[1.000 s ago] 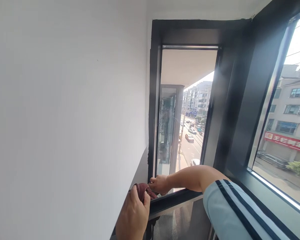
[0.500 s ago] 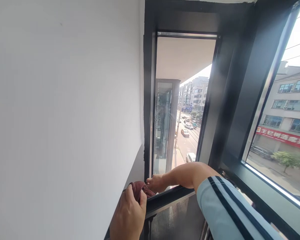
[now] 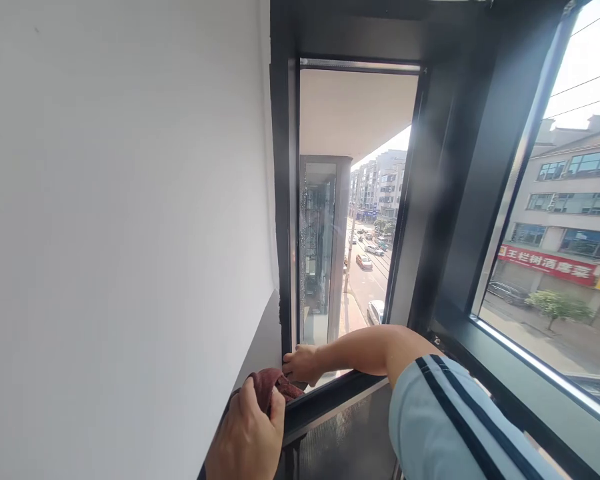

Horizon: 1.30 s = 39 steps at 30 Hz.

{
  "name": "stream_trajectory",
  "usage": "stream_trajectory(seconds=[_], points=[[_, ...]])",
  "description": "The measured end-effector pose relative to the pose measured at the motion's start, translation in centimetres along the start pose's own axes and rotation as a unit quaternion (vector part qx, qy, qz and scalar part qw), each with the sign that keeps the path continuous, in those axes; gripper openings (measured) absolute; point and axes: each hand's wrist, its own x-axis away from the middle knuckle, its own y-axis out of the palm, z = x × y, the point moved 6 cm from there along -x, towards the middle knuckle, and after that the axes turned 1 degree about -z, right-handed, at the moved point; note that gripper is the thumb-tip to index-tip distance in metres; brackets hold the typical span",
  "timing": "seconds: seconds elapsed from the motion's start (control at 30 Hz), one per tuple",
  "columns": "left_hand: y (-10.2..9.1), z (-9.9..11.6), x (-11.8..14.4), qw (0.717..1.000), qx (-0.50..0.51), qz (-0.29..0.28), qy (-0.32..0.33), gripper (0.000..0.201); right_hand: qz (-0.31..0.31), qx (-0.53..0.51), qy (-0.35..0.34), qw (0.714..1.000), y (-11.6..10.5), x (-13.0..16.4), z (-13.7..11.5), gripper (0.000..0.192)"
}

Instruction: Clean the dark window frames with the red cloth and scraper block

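A dark red cloth (image 3: pixel 267 387) lies bunched over the window's lower left corner. My left hand (image 3: pixel 250 433) is closed on it, thumb and fingers pinching the fabric on the room side. My right arm, in a light blue sleeve with dark stripes, reaches across the window's lower frame bar (image 3: pixel 325 403). Bent at the far side of that bar, my right hand (image 3: pixel 303 365) has its fingers curled against the left upright of the black window frame (image 3: pixel 286 267). The cloth runs close beneath those fingers; what they hold, if anything, is hidden.
A white wall (image 3: pixel 130 233) fills the left side. At right stands a wide dark corner post (image 3: pixel 460 200) and another window pane (image 3: pixel 545 220). Through the narrow window, a street with cars (image 3: pixel 364 261) shows far below. A ribbed dark panel (image 3: pixel 347 437) lies under the bar.
The view has shifted slightly, so the window sits farther left. My right hand has moved a little up the frame, away from the cloth. My left hand keeps its grip.
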Motion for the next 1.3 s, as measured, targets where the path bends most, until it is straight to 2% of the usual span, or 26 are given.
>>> stream_trajectory(seconds=[0.13,0.33,0.5,0.7,0.77,0.9,0.93,1.07,1.13,1.23,1.3], points=[[-0.2,0.2,-0.1,1.0,-0.002,-0.008,0.01,0.034,0.028,0.003,0.044,0.999,-0.9,0.8,1.3,0.033],[-0.3,0.2,0.1,1.0,-0.003,-0.005,0.005,0.033,-0.021,-0.008,0.022,1.0,-0.7,-0.3,0.1,0.024],[-0.2,0.1,0.0,1.0,0.006,-0.01,-0.001,0.033,0.034,0.0,0.083,0.996,-2.6,1.0,1.9,0.044],[-0.3,0.2,0.1,1.0,0.003,-0.017,0.001,0.032,-0.059,-0.011,-0.013,0.998,-0.2,-0.3,-0.4,0.027],[-0.2,0.2,0.1,1.0,0.007,-0.017,0.0,0.032,-0.041,-0.008,0.011,0.999,-0.9,-0.1,0.3,0.027],[0.0,0.1,0.1,1.0,0.003,-0.018,-0.004,0.034,0.058,0.0,0.086,0.995,-3.6,1.7,2.6,0.032],[0.0,0.0,0.1,1.0,0.002,-0.019,-0.007,0.035,0.055,0.002,0.078,0.995,-3.5,2.0,2.5,0.03],[0.1,-0.2,0.2,0.999,0.006,-0.044,-0.013,0.037,-0.045,0.007,0.017,0.999,-1.0,1.8,1.0,0.009],[0.4,-0.2,0.2,0.998,0.015,-0.057,-0.006,0.038,-0.061,0.008,0.027,0.998,-0.7,1.8,0.9,0.009],[0.8,-0.1,0.1,0.999,0.014,-0.049,-0.004,0.037,-0.067,-0.021,0.042,0.997,-2.1,2.5,1.8,0.021],[1.0,-0.2,0.0,0.999,0.005,-0.041,-0.011,0.037,-0.036,-0.052,0.003,0.998,-4.2,3.1,2.1,0.035]])
